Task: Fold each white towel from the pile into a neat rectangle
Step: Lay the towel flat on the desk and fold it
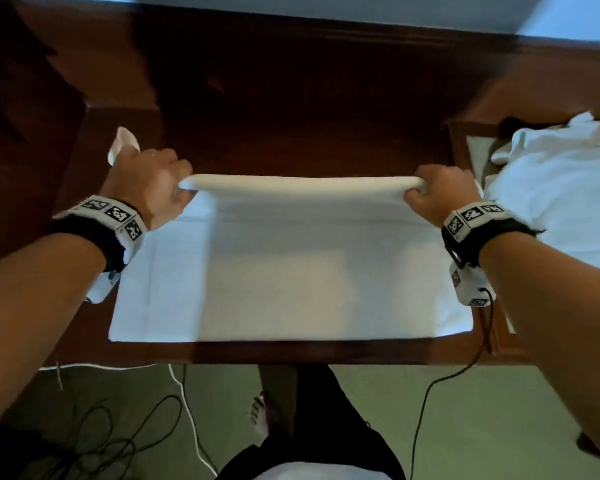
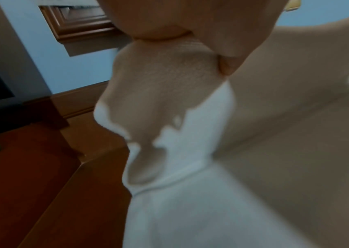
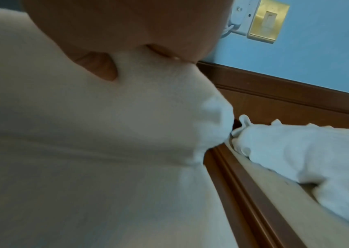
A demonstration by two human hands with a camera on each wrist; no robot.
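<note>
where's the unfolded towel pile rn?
Head view: the pile of white towels sits at the right edge, beside the right hand gripping the towel being folded on the wooden table.

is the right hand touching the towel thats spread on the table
Touching. In the head view the right hand pinches the raised far edge of the towel; the right wrist view shows fingers pressed into the cloth.

This looks like a furnished room in a home or hotel: a dark polished wooden table with raised side units, pale blue walls, a brass wall switch, green carpet with loose cables, and a framed wooden panel.
</note>
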